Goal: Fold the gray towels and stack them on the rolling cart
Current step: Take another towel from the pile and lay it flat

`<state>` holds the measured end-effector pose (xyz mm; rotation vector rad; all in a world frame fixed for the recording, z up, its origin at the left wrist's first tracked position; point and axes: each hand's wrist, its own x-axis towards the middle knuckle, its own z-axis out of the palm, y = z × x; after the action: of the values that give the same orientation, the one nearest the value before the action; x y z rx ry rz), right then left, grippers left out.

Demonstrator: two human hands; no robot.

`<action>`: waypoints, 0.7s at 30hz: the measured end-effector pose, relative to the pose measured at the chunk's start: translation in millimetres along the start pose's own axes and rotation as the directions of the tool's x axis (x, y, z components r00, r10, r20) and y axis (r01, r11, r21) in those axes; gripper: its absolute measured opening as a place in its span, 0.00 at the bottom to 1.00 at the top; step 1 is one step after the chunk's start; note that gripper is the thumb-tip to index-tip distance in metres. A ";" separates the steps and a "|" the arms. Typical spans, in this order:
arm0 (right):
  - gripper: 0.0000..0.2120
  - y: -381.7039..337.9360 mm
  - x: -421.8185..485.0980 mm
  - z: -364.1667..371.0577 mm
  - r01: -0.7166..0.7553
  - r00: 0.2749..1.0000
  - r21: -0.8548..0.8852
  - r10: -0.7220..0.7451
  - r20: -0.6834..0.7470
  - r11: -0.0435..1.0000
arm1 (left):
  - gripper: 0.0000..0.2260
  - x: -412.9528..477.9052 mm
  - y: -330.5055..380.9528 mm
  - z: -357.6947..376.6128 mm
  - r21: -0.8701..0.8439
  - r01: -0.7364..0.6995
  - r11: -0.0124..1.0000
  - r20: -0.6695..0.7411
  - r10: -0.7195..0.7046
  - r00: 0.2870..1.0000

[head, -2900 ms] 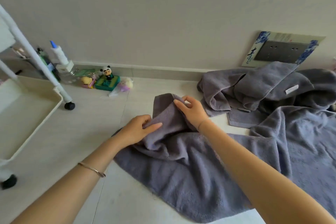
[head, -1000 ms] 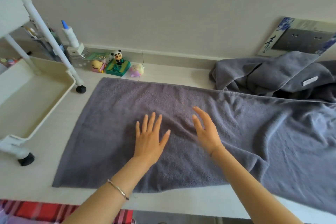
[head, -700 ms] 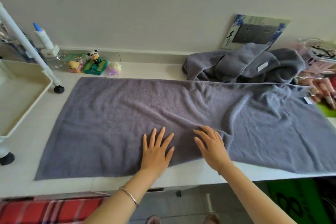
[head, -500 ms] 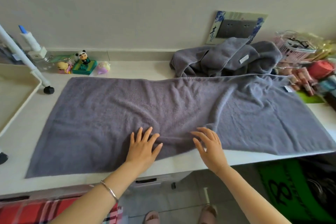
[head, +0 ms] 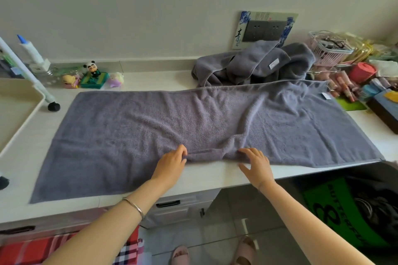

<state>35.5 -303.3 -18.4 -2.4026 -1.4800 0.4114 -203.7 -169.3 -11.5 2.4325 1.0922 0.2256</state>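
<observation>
At the near hem of the spread gray towel (head: 150, 127), a bunched fold is pinched by the left hand (head: 172, 163), while the right hand (head: 256, 165) is laid on it, fingers loose. Behind this towel crumpled towels (head: 258, 64) are heaped; the rolling cart (head: 15, 109) is parked left of it.

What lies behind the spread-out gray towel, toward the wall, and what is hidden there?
A crumpled heap of gray towels sits behind the spread towel, covering the lower edge of a decorated socket plate. Small toy figures stand further left. Anything under the heap is hidden.
</observation>
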 end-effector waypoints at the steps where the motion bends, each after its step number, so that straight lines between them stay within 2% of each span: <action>1: 0.16 1.6 5.2 -2.1 -0.006 1.000 -0.002 0.006 0.000 1.000 | 0.06 3.0 -2.3 -1.5 -0.001 0.003 1.000 -0.004 -0.003 1.000; 4: 0.09 7.5 23.4 -12.6 -0.039 0.998 0.060 0.036 0.060 0.997 | 0.10 11.6 -8.5 -3.8 0.027 -0.033 0.999 -0.028 0.034 0.999; 7: 0.03 12.1 37.1 -22.0 -0.095 0.987 0.252 0.058 0.151 0.963 | 0.10 17.9 -10.5 -2.5 0.097 -0.061 0.993 -0.030 0.064 0.997; 9: 0.03 12.8 39.9 -22.7 -0.109 0.988 0.323 0.068 0.137 0.940 | 0.09 19.3 -10.9 -1.1 0.114 -0.082 0.990 -0.024 0.085 0.996; 10: 0.04 12.4 40.0 -21.9 -0.113 0.988 0.326 0.072 0.135 0.939 | 0.11 19.4 -11.0 -1.0 0.117 -0.084 0.990 -0.011 0.085 0.996; 12: 0.08 11.2 38.8 -20.4 -0.067 0.989 0.234 0.034 0.143 0.970 | 0.16 19.7 -11.1 -1.6 0.128 -0.079 0.989 0.015 0.078 0.997; 16: 0.19 6.2 35.5 -19.8 0.160 0.976 -0.062 -0.149 0.159 0.985 | 0.11 24.5 -6.0 -7.1 0.165 -0.058 0.985 0.034 0.053 0.998; 19: 0.18 5.0 34.2 -15.5 0.254 0.966 -0.175 -0.241 0.094 0.951 | 0.09 27.1 -8.4 -13.8 0.144 -0.062 0.988 0.005 0.062 0.998; 21: 0.15 5.3 32.0 -21.0 0.264 0.964 -0.137 -0.263 0.024 0.955 | 0.12 25.9 -9.7 -20.1 0.036 -0.103 0.994 0.042 0.102 0.994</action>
<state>61.7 -278.8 -4.0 -2.2600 -1.8577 0.2609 -199.3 -137.6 0.7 2.5185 0.9637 0.1892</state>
